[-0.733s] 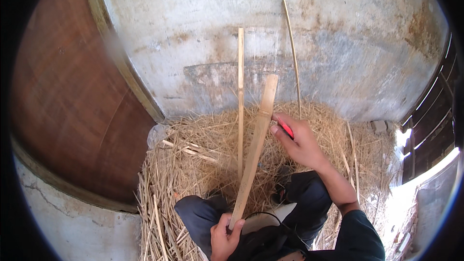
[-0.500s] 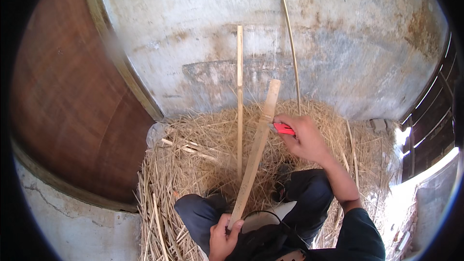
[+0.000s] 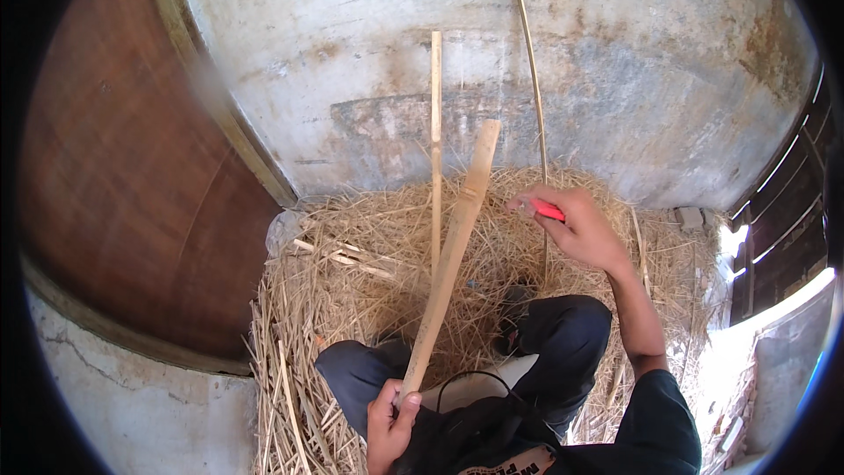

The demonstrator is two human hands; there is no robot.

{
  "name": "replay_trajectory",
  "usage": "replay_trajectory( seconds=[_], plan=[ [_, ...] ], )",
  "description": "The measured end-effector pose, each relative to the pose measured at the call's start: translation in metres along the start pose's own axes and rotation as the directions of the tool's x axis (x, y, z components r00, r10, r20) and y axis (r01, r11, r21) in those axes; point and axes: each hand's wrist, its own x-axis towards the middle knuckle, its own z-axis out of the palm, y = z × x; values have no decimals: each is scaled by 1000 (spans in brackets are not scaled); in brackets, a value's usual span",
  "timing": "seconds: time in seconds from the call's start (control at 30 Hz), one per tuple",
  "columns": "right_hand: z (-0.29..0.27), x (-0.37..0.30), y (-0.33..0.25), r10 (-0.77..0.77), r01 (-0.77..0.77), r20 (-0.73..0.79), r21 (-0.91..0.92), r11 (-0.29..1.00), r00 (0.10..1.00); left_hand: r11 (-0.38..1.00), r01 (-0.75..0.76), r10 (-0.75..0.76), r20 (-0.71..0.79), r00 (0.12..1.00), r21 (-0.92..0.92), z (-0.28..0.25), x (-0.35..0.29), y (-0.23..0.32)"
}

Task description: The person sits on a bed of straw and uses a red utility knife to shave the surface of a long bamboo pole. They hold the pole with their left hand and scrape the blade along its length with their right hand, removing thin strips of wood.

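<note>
A bamboo strip [image 3: 450, 255] slanted over the straw bed [image 3: 352, 222], a red-handled knife [image 3: 548, 210] beside it.
The left hand [image 3: 391, 429] was closed around the strip's near end, above the straw's near edge; the right hand [image 3: 584, 227] gripped the knife, just right of the strip and apart from it, its tip blurred. Two thin bamboo sticks [image 3: 436, 123] rose before the stained wall [image 3: 668, 105]; split pieces [image 3: 343, 258] lay toward the straw's far left corner.
</note>
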Motion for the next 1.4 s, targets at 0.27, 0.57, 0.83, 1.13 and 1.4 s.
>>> replay_trajectory(
  seconds=[0.27, 0.57, 0.83, 1.13, 1.4],
  plan=[
    [-13, -8, 34, 180, -185, -81, -52, 981, 980, 990, 40, -27, 93, 995, -139, 3, 4, 14],
    [11, -38, -16, 124, -122, -206, 23, 992, 971, 990, 26, -6, 145, 989, -135, 16, 14, 37],
    [66, -68, -66, -304, 299, -134, -58, 953, 943, 996, -79, 82, 81, 993, -35, 26, 25, 50],
    [69, -64, -67, -382, 337, -220, -216, 916, 898, 954, -195, 207, -31, 978, 227, 38, 21, 81],
    [62, -62, -69, -385, 332, -250, -229, 915, 888, 936, -191, 216, -52, 975, 296, 43, 14, 91]
  ],
)
